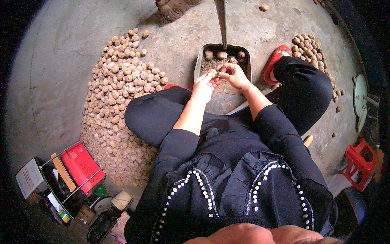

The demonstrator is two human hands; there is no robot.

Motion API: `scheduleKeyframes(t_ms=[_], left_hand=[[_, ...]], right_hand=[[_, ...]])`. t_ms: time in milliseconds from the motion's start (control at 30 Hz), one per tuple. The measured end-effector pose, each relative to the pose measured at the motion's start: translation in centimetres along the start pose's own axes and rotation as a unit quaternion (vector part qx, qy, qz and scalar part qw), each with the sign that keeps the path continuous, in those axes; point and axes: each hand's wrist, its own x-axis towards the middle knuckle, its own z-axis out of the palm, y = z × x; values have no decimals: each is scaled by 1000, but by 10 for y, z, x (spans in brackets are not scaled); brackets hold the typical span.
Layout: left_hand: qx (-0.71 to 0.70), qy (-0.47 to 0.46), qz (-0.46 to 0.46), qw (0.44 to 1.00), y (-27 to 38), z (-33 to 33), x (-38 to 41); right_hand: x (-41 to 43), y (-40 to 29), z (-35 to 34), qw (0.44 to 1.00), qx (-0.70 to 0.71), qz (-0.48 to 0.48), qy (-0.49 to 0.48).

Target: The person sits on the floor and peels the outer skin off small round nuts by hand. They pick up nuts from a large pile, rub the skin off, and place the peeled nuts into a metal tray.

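Above a long-handled dustpan (pixel 197 65), my left hand (pixel 204 87) holds a small, round, pale brown tuber (pixel 212 73), perhaps a potato, in its fingertips. My right hand (pixel 234 76) meets it from the other side, thumb and forefinger pinched together at the tuber's edge on something thin, too small to make out. Loose soil and several similar tubers (pixel 222 55) lie in the dustpan, whose handle (pixel 221 24) rises away from me. A large heap of the same tubers (pixel 117 88) spreads over the floor to the left.
A smaller pile of tubers (pixel 307 50) lies beyond my red slipper (pixel 275 61), with some scattered nearby. A red plastic stool (pixel 359 161) stands at the right. At lower left is a rack with a red box (pixel 81 166). A brown furry animal (pixel 175 10) is at the top.
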Motion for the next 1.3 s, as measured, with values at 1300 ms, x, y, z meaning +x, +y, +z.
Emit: scheduleKeyframes(t_ms=[1300], left_hand=[[-12, -50, -14, 999, 5, -3, 0]], right_hand=[[-2, -15, -3, 998, -50, 12, -42]])
